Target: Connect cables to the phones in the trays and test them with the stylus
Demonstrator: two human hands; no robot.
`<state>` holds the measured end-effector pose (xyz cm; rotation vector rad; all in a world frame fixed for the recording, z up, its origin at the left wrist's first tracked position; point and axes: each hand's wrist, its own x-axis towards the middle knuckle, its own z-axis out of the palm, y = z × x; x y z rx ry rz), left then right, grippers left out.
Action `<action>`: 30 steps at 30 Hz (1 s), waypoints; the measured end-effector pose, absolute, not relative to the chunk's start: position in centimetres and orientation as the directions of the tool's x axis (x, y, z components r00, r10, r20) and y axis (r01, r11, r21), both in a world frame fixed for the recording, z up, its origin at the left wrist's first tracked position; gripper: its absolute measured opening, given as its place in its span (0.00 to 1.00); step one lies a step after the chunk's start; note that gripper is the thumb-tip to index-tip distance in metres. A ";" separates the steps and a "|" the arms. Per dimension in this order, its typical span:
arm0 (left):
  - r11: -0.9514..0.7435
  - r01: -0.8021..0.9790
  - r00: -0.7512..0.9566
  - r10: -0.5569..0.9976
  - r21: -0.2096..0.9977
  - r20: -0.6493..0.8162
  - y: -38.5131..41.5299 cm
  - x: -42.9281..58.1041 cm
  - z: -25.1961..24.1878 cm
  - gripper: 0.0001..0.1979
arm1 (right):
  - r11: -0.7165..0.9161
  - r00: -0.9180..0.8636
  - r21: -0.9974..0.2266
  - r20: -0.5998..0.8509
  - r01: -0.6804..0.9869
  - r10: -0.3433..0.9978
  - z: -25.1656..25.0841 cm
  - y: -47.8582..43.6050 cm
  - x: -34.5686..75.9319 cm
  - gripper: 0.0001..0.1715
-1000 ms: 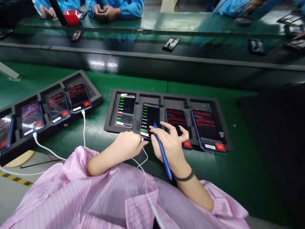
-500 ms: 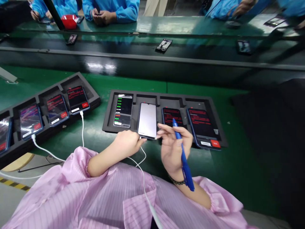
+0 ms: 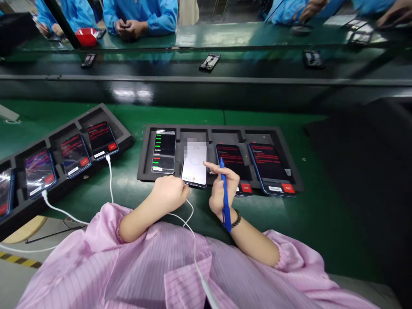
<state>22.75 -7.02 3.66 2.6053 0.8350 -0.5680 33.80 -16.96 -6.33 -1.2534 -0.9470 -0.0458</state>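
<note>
A phone with a lit white screen (image 3: 195,165) rests in the second slot of a dark foam tray (image 3: 145,148), part of its top blurred out. At its lower edge my left hand (image 3: 170,191) is closed around the end of a white cable (image 3: 191,208); the plug itself is hidden by the fingers. My right hand (image 3: 222,189) holds a blue pen (image 3: 225,197) upright, its index finger stretched to the right edge of the white screen. Left of it lies a phone with green text (image 3: 164,150). A phone with red text (image 3: 231,156) sits partly behind my right hand.
Another red-text phone (image 3: 272,167) fills the tray's right slot. At left, a second foam tray (image 3: 120,128) carries several phones, some with white cables (image 3: 111,180). Beyond a raised ledge lie phone parts (image 3: 210,62); people in blue sleeves (image 3: 162,19) work there.
My right hand has moved left and its index finger now reaches the white screen, where faint marks and a small orange icon appear. The left hand stays at the phone's lower edge. The view shifted slightly.
</note>
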 end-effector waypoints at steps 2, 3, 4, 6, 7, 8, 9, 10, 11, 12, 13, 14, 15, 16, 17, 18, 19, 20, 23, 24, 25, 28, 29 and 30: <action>-0.769 0.612 0.741 0.475 0.186 -0.474 -6.9 22.8 3.9 0.21 | 0.335 0.614 -0.765 0.643 0.550 0.459 -6.3 -17.2 34.3 0.11; -0.769 0.612 0.740 0.475 0.185 -0.477 -6.8 22.8 4.0 0.21 | 0.318 0.603 -0.756 0.651 0.572 0.462 -6.2 -17.3 34.5 0.11; -0.769 0.612 0.739 0.473 0.186 -0.479 -6.8 22.8 4.1 0.21 | 0.299 0.591 -0.746 0.659 0.596 0.466 -6.0 -17.5 34.7 0.11; -0.771 0.608 0.743 0.469 0.189 -0.478 -6.7 22.8 4.2 0.21 | 0.246 0.571 -0.726 0.667 0.643 0.478 -5.6 -17.7 35.0 0.12; -0.773 0.606 0.745 0.468 0.188 -0.476 -6.8 22.8 4.1 0.22 | 0.209 0.558 -0.714 0.667 0.668 0.493 -5.3 -17.7 35.1 0.12; -0.775 0.604 0.748 0.469 0.186 -0.470 -6.8 22.7 4.0 0.21 | 0.166 0.539 -0.696 0.665 0.698 0.517 -5.1 -17.7 35.1 0.13; -0.778 0.601 0.751 0.471 0.182 -0.464 -6.8 22.7 4.0 0.21 | 0.119 0.514 -0.669 0.662 0.734 0.546 -4.9 -17.6 35.1 0.13; -0.781 0.598 0.754 0.473 0.179 -0.456 -6.9 22.7 3.8 0.21 | 0.071 0.485 -0.632 0.656 0.772 0.578 -4.7 -17.5 35.1 0.14; -0.784 0.596 0.757 0.474 0.177 -0.451 -6.9 22.6 3.8 0.21 | 0.025 0.458 -0.592 0.649 0.806 0.608 -4.6 -17.4 35.1 0.14; -0.786 0.592 0.761 0.473 0.176 -0.444 -6.9 22.6 3.7 0.21 | -0.015 0.436 -0.552 0.640 0.833 0.633 -4.5 -17.3 35.0 0.14; -0.789 0.589 0.764 0.472 0.176 -0.440 -7.0 22.5 3.6 0.21 | -0.051 0.424 -0.522 0.628 0.852 0.653 -4.5 -17.2 34.9 0.14; -0.791 0.586 0.766 0.470 0.177 -0.438 -7.0 22.5 3.5 0.21 | -0.082 0.421 -0.501 0.616 0.862 0.665 -4.5 -17.1 34.9 0.14; -0.792 0.584 0.768 0.468 0.178 -0.437 -7.0 22.5 3.5 0.21 | -0.106 0.427 -0.493 0.604 0.864 0.673 -4.5 -17.1 34.8 0.14; -0.792 0.583 0.768 0.467 0.178 -0.437 -7.0 22.4 3.4 0.22 | -0.119 0.435 -0.495 0.596 0.861 0.675 -4.5 -17.1 34.8 0.14; -0.792 0.584 0.768 0.467 0.179 -0.437 -7.0 22.4 3.4 0.22 | -0.121 0.445 -0.505 0.592 0.854 0.672 -4.4 -17.1 34.8 0.14; -0.792 0.583 0.769 0.467 0.181 -0.436 -7.0 22.4 3.4 0.22 | -0.111 0.452 -0.522 0.589 0.846 0.670 -4.4 -17.2 34.8 0.14; -0.791 0.584 0.770 0.468 0.182 -0.434 -7.0 22.3 3.3 0.22 | -0.090 0.454 -0.541 0.591 0.836 0.667 -4.3 -17.3 34.8 0.13; -0.791 0.583 0.772 0.468 0.185 -0.430 -7.0 22.3 3.3 0.22 | -0.062 0.453 -0.558 0.597 0.827 0.662 -4.2 -17.4 34.8 0.13; -0.791 0.582 0.774 0.467 0.189 -0.428 -7.0 22.3 3.2 0.21 | 0.021 0.444 -0.588 0.632 0.809 0.635 -3.9 -17.6 34.7 0.14; -0.791 0.582 0.774 0.467 0.189 -0.428 -7.0 22.3 3.2 0.21 | 0.038 0.442 -0.591 0.643 0.806 0.625 -3.9 -17.6 34.7 0.14; -0.791 0.582 0.773 0.466 0.189 -0.429 -7.0 22.3 3.2 0.21 | 0.049 0.443 -0.594 0.651 0.803 0.617 -3.9 -17.6 34.7 0.14; -0.794 0.578 0.777 0.464 0.188 -0.426 -6.9 22.3 3.1 0.21 | 0.069 0.442 -0.602 0.654 0.795 0.614 -3.9 -17.6 34.6 0.14; -0.795 0.577 0.777 0.464 0.188 -0.424 -6.9 22.3 3.1 0.21 | 0.073 0.441 -0.603 0.654 0.794 0.615 -3.9 -17.6 34.6 0.14; -0.795 0.577 0.778 0.464 0.188 -0.425 -6.9 22.2 3.1 0.21 | 0.076 0.439 -0.603 0.656 0.794 0.614 -3.8 -17.6 34.6 0.15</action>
